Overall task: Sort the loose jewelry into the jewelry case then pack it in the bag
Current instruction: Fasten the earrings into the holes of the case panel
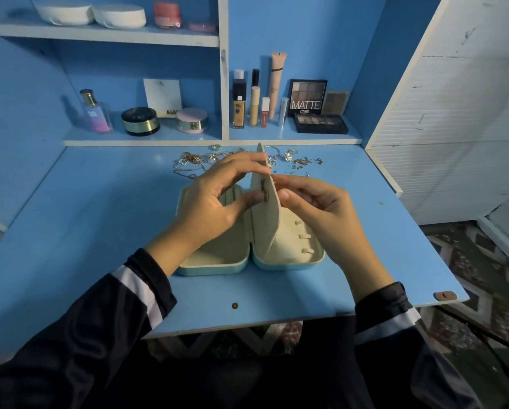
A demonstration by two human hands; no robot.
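Observation:
A light-blue jewelry case (218,268) with cream lining lies open on the blue desk. Its cream middle flap (269,214) stands upright between the two halves. My left hand (215,199) holds the flap from the left, fingers along its top edge and thumb pressed by a small gold earring (263,190) stuck on the flap. My right hand (309,202) pinches at the flap's right side near its upper edge. Loose gold and silver jewelry (197,160) lies scattered behind the case. No bag is in view.
The desk's front edge (247,326) is close to my body. Shelves behind hold a perfume bottle (95,112), compacts (141,121), makeup tubes (254,106) and eyeshadow palettes (319,124). A white slatted panel (454,128) stands at the right.

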